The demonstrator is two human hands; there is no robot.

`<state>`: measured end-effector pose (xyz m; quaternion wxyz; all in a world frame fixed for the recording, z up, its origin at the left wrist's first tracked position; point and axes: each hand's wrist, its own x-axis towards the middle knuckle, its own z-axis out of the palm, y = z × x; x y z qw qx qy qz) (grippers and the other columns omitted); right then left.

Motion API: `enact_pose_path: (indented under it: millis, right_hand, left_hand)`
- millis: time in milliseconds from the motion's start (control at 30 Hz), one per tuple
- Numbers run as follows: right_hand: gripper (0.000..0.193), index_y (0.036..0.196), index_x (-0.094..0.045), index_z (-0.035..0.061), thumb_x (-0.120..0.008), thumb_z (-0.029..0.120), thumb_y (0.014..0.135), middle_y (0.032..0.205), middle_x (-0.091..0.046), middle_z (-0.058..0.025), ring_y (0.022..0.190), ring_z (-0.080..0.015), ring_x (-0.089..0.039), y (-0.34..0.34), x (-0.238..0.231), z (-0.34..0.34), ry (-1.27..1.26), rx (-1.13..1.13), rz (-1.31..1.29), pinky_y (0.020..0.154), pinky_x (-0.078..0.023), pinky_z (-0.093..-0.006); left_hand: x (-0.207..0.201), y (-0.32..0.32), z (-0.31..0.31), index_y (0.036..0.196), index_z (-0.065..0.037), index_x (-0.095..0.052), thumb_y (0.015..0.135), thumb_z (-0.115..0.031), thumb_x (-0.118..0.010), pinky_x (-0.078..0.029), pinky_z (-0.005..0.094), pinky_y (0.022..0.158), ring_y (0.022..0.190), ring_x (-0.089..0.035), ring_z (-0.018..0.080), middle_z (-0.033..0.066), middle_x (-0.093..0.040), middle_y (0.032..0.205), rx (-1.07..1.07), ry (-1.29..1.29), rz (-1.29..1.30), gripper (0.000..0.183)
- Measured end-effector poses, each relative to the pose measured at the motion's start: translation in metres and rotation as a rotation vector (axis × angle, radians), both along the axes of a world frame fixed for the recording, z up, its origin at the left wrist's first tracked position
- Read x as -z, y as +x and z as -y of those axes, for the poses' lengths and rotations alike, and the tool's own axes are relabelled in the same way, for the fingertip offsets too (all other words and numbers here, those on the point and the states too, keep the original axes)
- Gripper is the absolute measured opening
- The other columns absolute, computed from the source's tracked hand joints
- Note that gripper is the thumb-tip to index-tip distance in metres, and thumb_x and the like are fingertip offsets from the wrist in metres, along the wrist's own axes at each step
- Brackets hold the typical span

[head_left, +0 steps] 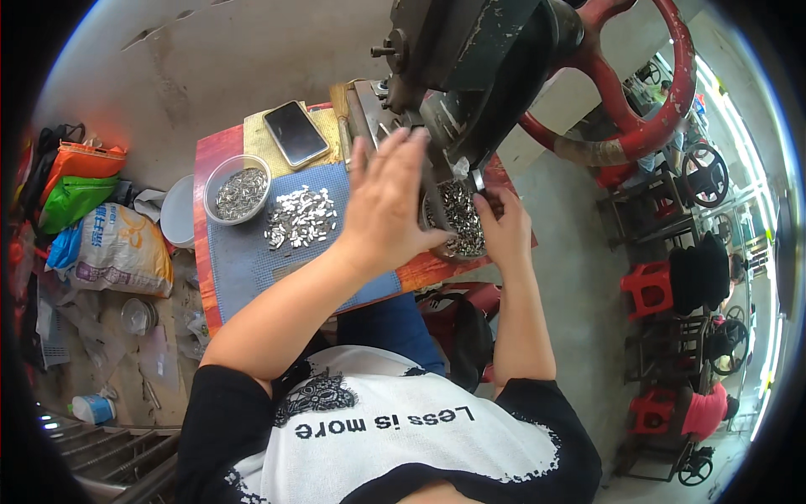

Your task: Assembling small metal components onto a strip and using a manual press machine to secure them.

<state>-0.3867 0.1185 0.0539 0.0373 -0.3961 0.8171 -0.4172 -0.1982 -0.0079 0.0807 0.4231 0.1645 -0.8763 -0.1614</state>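
Around 12 o'clock, at the press: left hand [388,202] raised before the bench press [470,42], back of hand to camera, fingers extended and spread, thumb out right; no part visible in them.
Right hand: [509,225] toward 3 o'clock, at the right edge of the mixed metal pieces [462,223]; thumb and fingers bent close together, can't tell if they grip anything.
Metal pieces: just off centre at 2 o'clock, between the hands, apparently in a round tub.
Silver pieces: loose pile [300,217] at 9-10 o'clock on the blue mesh mat [231,269].
Grey pins: in the clear plastic bowl [210,204] near 10 o'clock, beside that pile.
Pinch risk: fingers near the ram; if the red handwheel [609,76] turned now, they could get caught.
Spill risk: loose pile, nothing walling it in; a forearm sweep could scatter it or mix it with the pins.
Hard to see: left fingertips motion-blurred; palm hidden; die area mostly behind hand and press; handwheel cropped at top.
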Motion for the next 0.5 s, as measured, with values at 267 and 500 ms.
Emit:
enact_pose_path:
  millis: [267,500]
  right_hand:
    - [0.030,0.100,-0.068,-0.0018,-0.057,0.026,0.102,0.083,-0.069,-0.0081,0.070,-0.0182,-0.062,-0.012,-0.001,0.023,-0.230,-0.183,0.789,0.070,-0.050,-0.0314]
    - [0.024,0.106,-0.065,-0.0019,-0.066,0.020,0.097,0.082,-0.064,-0.0007,0.071,-0.0099,-0.057,0.030,-0.022,0.026,-0.064,-0.444,0.762,0.069,-0.048,-0.0259]
  left_hand:
    - [0.007,0.046,0.034,0.140,0.006,-0.045,0.065,-0.051,-0.087,-0.009,0.0614,0.121,0.149,-0.028,0.0325,0.0209,-0.047,0.146,-0.149,0.232,0.925,0.104]
    - [0.043,0.079,0.039,0.136,0.002,-0.053,0.087,-0.047,-0.070,-0.025,0.0574,0.116,0.142,-0.037,0.0351,0.0206,-0.049,0.143,-0.259,0.023,0.492,0.072]
